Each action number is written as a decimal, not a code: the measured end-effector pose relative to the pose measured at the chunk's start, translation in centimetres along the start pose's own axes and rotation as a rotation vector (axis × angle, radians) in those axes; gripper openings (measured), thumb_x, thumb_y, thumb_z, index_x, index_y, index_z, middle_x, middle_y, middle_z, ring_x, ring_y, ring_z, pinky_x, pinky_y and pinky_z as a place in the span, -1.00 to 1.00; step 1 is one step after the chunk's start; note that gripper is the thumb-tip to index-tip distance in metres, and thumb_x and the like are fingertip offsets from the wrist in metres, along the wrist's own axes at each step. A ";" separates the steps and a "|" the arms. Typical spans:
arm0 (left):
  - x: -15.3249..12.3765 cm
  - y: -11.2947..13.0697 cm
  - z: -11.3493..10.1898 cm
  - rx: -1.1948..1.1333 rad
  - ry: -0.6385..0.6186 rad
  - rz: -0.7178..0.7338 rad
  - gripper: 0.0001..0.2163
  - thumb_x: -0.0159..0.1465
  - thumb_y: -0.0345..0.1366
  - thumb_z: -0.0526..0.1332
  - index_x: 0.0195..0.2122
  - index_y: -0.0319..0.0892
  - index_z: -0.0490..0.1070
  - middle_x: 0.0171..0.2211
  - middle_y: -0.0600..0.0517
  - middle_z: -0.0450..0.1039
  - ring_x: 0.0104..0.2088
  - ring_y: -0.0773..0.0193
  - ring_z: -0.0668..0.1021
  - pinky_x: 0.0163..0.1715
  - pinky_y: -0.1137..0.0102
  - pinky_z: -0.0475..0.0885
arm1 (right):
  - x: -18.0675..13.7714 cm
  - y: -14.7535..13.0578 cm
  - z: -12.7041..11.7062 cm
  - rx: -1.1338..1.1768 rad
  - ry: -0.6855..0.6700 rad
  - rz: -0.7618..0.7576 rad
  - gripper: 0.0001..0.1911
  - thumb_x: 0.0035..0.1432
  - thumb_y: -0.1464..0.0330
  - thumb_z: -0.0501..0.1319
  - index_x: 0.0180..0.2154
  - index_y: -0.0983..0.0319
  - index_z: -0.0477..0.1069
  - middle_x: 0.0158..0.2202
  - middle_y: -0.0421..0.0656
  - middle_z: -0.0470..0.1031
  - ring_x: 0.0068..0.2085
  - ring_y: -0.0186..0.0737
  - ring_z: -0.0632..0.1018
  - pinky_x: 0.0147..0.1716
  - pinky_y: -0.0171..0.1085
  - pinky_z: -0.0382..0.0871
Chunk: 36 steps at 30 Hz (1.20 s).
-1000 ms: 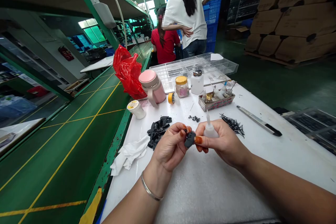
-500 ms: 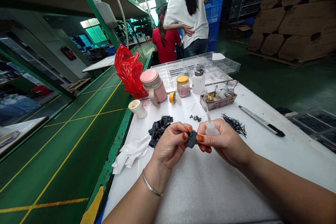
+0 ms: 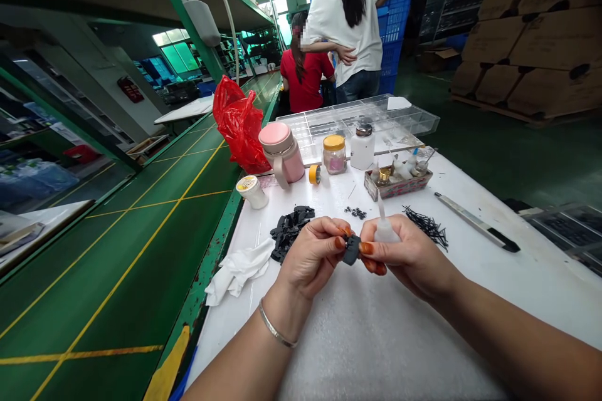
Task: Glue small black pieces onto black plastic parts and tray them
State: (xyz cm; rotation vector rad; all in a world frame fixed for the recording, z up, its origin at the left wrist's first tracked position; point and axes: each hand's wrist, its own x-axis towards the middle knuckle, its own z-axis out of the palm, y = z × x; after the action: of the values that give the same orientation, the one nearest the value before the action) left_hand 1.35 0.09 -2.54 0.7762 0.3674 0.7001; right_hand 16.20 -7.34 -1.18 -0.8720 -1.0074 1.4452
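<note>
Above the middle of the white table, my left hand (image 3: 313,257) pinches a small dark grey plastic part (image 3: 352,252) by its left edge. The right edge of that part is between the thumb and fingers of my right hand (image 3: 407,254), which is also closed around a translucent squeeze bottle (image 3: 385,231). The bottle's thin nozzle points upward, and my fingers hide its lower body. Left of my hands lies a pile of black plastic parts (image 3: 289,232). Beyond them are several small black rings (image 3: 356,212), and to the right are thin black pins (image 3: 427,227).
A white cloth (image 3: 239,269) lies at the left edge, beside a green conveyor (image 3: 141,250). A knife (image 3: 475,220) rests at the right. Behind stand a white tub (image 3: 253,192), pink mug (image 3: 286,156), yellow tape (image 3: 315,174), jars, a small box (image 3: 399,183) of bottles and a clear tray (image 3: 310,128). Two people are farther back.
The whole view has shifted slightly, so everything sits a little farther right. Both hands keep the same hold on the grey part and the bottle.
</note>
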 end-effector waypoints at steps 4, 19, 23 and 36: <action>0.1 0.1 0.1 0.004 0.003 0.033 -0.81 -0.14 -0.42 0.52 -0.58 -0.20 0.51 -0.45 0.07 0.44 -0.43 0.36 0.49 -0.42 0.48 0.39 | 0.1 -0.1 0.1 0.046 0.007 0.004 -0.74 0.02 0.30 0.38 -0.58 0.29 0.41 -0.65 -0.23 0.38 -0.59 -0.39 0.30 -0.56 -0.34 0.09; -0.3 -0.6 0.7 0.200 0.014 0.329 -0.76 0.01 -0.18 0.46 -0.31 -0.13 0.64 -0.21 -0.06 0.56 -0.18 0.22 0.54 -0.20 0.42 0.47 | 0.1 0.4 0.6 0.134 0.157 -0.141 -0.76 0.05 0.32 0.38 -0.56 0.27 0.43 -0.63 -0.22 0.40 -0.54 -0.38 0.28 -0.51 -0.35 0.12; -0.4 -1.0 0.5 0.307 0.014 0.409 -0.74 0.02 -0.24 0.47 -0.23 -0.09 0.63 -0.13 -0.05 0.56 -0.08 0.18 0.53 -0.12 0.44 0.46 | 0.1 0.7 1.0 0.160 0.184 -0.168 -0.74 0.04 0.31 0.38 -0.56 0.27 0.42 -0.63 -0.23 0.39 -0.54 -0.38 0.27 -0.50 -0.35 0.12; -0.5 -0.9 0.7 0.362 0.027 0.464 -0.79 0.04 -0.37 0.45 -0.26 -0.07 0.63 -0.17 -0.02 0.58 -0.13 0.22 0.57 -0.10 0.44 0.48 | 0.0 0.9 1.1 0.187 0.202 -0.171 -0.75 0.03 0.32 0.40 -0.56 0.28 0.41 -0.64 -0.23 0.40 -0.56 -0.41 0.27 -0.52 -0.36 0.10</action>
State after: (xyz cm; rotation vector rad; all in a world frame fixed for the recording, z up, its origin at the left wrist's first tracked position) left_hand 1.72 -1.09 -2.71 1.2166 0.3460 1.0960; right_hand 14.84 -7.52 -1.58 -0.7593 -0.7628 1.2570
